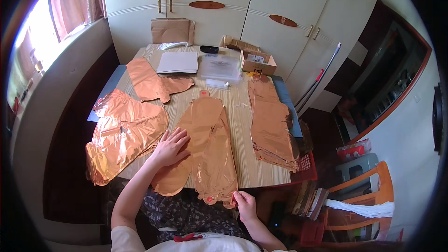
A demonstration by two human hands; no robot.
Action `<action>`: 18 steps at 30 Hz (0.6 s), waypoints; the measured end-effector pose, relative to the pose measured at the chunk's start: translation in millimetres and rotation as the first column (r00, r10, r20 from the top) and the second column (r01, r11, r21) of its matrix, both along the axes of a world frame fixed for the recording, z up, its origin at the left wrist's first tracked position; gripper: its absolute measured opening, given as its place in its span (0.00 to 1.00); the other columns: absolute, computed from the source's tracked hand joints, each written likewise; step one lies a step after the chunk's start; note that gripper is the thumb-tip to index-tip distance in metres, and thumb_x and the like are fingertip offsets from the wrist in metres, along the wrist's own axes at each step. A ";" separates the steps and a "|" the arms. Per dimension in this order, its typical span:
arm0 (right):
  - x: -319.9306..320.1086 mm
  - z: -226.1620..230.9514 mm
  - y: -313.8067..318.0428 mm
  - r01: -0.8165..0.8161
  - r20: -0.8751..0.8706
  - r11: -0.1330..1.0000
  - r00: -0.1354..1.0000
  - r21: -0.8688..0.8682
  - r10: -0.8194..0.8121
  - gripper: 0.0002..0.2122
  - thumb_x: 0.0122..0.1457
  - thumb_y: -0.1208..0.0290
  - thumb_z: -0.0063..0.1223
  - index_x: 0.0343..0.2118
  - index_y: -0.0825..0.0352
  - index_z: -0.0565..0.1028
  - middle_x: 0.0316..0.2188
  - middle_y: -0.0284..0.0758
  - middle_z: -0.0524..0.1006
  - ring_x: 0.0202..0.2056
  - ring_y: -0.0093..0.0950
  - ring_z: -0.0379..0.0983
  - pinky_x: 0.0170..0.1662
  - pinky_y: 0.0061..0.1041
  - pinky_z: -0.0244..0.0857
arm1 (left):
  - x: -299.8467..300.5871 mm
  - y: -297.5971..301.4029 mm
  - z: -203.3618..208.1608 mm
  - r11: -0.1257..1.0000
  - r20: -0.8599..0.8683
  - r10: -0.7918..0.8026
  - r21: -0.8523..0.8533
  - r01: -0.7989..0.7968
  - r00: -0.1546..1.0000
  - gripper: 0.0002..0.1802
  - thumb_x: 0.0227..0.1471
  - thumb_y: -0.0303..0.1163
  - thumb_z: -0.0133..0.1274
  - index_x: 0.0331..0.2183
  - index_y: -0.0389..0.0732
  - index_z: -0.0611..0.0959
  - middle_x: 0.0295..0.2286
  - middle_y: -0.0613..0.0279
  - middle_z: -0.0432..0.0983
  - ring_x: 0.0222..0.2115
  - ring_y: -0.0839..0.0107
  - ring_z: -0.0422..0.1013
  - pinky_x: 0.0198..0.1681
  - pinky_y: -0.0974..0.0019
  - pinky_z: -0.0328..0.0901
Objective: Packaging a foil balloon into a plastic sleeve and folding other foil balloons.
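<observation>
A flat, copper-coloured foil balloon (212, 149) lies in front of me, folded lengthwise, with its lower end hanging past the table's near edge. My left hand (171, 148) rests flat on the balloon's left part, fingers stretched out. At the lower right corner, my right hand (246, 205) pinches the balloon's edge between thumb and fingers. Small red round marks show at the balloon's top and bottom tabs. To the left is a crumpled, shiny heap of similar foil balloons (128, 130), and beyond it another flat foil piece (154, 81). A neat stack of folded foil balloons (270, 123) sits on the right.
Toward the back of the wooden table (240, 133) are white sheets (178, 62), a transparent plastic box (218, 68), a small black item (209, 49) and an open cardboard box (258, 61). A wooden chair (385, 182) with white string stands at the right. Cabinets line the back.
</observation>
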State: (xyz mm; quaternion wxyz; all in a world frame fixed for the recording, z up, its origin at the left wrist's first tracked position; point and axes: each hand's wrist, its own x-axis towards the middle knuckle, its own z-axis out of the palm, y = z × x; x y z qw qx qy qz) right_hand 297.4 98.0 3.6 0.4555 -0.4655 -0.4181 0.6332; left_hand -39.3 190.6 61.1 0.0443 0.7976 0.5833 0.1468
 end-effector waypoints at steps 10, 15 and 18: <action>-0.7 4.6 2.3 -0.022 0.000 1.000 1.000 -0.016 0.022 0.12 0.64 0.69 0.51 0.24 0.68 0.77 0.22 0.24 0.74 0.25 0.12 0.65 0.31 0.16 0.59 | 19.1 9.7 11.8 0.990 0.121 -0.136 0.042 0.132 0.983 0.29 0.49 0.45 0.57 0.49 0.38 0.74 0.52 0.54 0.69 0.57 0.57 0.62 0.58 0.53 0.56; 10.4 -10.4 4.8 -0.126 0.015 0.992 0.992 -0.026 0.126 0.14 0.65 0.64 0.48 0.30 0.69 0.78 0.25 0.30 0.78 0.27 0.18 0.74 0.29 0.17 0.65 | 19.0 15.0 4.6 0.988 0.101 -0.139 0.074 0.132 0.985 0.30 0.50 0.46 0.56 0.50 0.39 0.74 0.52 0.54 0.69 0.58 0.58 0.61 0.59 0.53 0.54; 31.1 10.7 12.2 -0.261 0.180 0.945 0.938 -0.198 0.297 0.19 0.65 0.55 0.45 0.36 0.70 0.77 0.29 0.34 0.80 0.28 0.22 0.77 0.28 0.18 0.67 | 17.8 13.6 1.1 0.991 0.104 -0.127 0.065 0.120 0.986 0.30 0.50 0.46 0.56 0.51 0.39 0.74 0.53 0.55 0.68 0.58 0.58 0.61 0.60 0.53 0.54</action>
